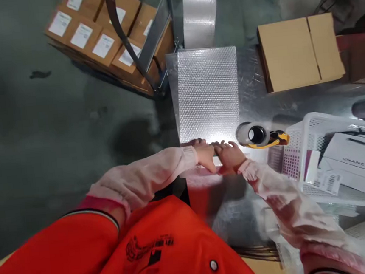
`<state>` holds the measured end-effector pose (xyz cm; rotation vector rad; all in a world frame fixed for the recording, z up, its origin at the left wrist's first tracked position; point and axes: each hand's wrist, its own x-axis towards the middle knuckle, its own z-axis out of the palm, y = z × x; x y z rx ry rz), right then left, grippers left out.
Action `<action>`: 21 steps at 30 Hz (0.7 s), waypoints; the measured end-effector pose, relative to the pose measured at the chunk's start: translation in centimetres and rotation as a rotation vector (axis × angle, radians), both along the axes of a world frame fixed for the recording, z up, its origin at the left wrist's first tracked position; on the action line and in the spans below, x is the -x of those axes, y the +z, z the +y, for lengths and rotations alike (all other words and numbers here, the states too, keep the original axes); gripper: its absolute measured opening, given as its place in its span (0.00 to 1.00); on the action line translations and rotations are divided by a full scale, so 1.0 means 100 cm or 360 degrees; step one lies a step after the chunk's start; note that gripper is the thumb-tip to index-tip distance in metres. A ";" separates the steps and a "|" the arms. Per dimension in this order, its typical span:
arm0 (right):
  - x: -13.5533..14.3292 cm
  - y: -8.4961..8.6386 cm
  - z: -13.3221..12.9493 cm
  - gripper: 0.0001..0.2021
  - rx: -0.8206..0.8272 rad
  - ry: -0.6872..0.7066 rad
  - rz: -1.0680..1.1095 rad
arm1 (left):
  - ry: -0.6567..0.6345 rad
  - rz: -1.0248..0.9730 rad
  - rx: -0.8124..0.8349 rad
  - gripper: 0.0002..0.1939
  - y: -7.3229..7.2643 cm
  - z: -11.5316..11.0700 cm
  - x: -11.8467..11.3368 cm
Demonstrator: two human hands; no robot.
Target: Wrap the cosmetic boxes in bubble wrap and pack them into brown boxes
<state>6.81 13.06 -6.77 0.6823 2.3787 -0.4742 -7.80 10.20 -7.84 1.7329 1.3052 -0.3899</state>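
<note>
A sheet of silvery bubble wrap (207,92) runs away from me across the metal table. At its near end my left hand (205,155) and my right hand (230,156) lie side by side, almost touching. The fingers of both are bent over the near edge of the wrap and pressed onto it. A small pale strip shows between the hands; what lies beneath them is hidden. Just right of my right hand stands a tape dispenser (275,138) with a yellow-and-black handle and a roll of clear tape (249,134).
Beyond the table's far end is the bubble wrap roll (200,16). Labelled cartons (97,38) sit on a cart at the left. To the right are flat cardboard boxes (296,54) and a white plastic basket (309,121) with a white paper bag (357,162) inside.
</note>
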 end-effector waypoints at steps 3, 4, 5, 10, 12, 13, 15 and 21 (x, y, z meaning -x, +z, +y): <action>0.023 -0.004 0.035 0.40 0.0089 0.0109 -0.0160 | -0.0036 0.0125 -0.0082 0.41 0.007 0.023 0.008; 0.029 -0.005 0.047 0.40 0.0119 0.0152 -0.0200 | -0.0038 0.0124 -0.0093 0.39 0.010 0.028 0.010; 0.034 -0.006 0.057 0.39 0.0155 0.0197 -0.0218 | -0.0035 0.0102 -0.0087 0.36 0.012 0.032 0.012; 0.030 0.008 0.060 0.27 -0.0043 0.0075 -0.0056 | 0.0051 -0.0004 0.0062 0.30 0.021 0.049 0.022; 0.016 0.011 0.034 0.23 -0.0300 -0.0010 0.0156 | 0.0036 0.0032 0.0107 0.29 0.024 0.055 0.025; 0.008 0.009 0.018 0.22 -0.0413 -0.0014 0.0280 | 0.0012 0.0050 0.0127 0.26 0.026 0.057 0.025; -0.007 -0.001 -0.012 0.22 -0.0578 0.0031 0.0484 | -0.0027 0.0077 0.0147 0.25 0.031 0.057 0.024; -0.005 -0.020 -0.008 0.24 -0.0496 -0.0043 0.0514 | 0.0077 0.0185 -0.0668 0.18 0.050 0.015 0.005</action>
